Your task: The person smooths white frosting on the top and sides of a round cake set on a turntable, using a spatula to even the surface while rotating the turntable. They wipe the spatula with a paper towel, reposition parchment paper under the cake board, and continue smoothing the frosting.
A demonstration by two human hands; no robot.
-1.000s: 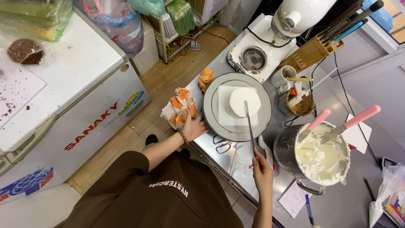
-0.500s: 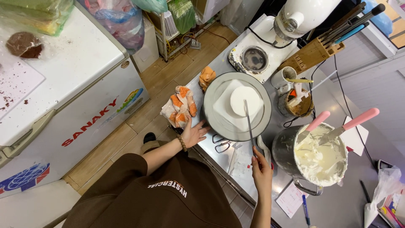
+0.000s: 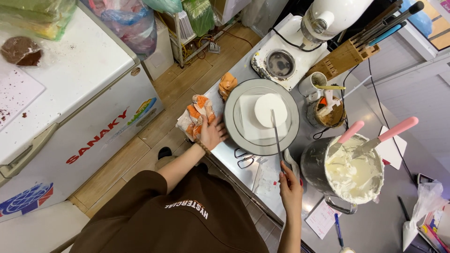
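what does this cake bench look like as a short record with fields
left hand: at the edge of the turntable, beside an orange and white cloth
right hand: holds a long spatula laid over the white cake
nearby: metal bowl of cream with two pink-handled tools
behind: stand mixer, knife block

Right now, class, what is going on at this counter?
A person is icing a small white cake on a round turntable. The right hand holds a long spatula against the cake's side, while the left hand rests at the turntable's edge beside an orange-and-white cloth. A pot of cream stands nearby.
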